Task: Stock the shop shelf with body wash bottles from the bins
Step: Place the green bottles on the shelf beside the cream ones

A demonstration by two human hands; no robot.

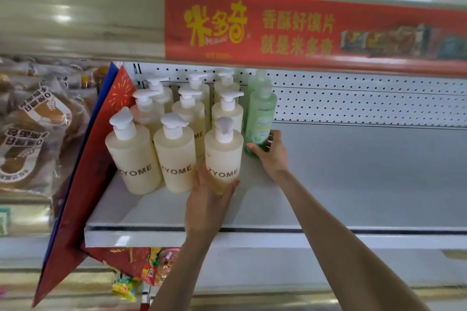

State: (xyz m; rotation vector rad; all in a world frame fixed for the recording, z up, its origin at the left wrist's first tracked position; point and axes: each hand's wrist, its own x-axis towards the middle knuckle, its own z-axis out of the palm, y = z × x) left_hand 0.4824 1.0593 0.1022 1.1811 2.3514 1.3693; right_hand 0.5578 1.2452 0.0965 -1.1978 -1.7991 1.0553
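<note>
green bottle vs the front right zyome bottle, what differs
The green bottle is green with a matching cap; the ZYOME bottle is cream with a white pump. The ZYOME bottle bears big dark letters, the green bottle a small pale label. Both are upright.

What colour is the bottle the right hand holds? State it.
The bottle is pale green; head view.

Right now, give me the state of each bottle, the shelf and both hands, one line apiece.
Front-right cream bottle: upright, pump on, base hidden.
left hand: grips that bottle low down.
Other cream bottles: upright in rows, pumps on, untouched.
Front green bottle: upright, beside the cream ones.
right hand: grips its base.
Rear green bottle: upright behind it.
Shelf: bottles at its left end.
</note>
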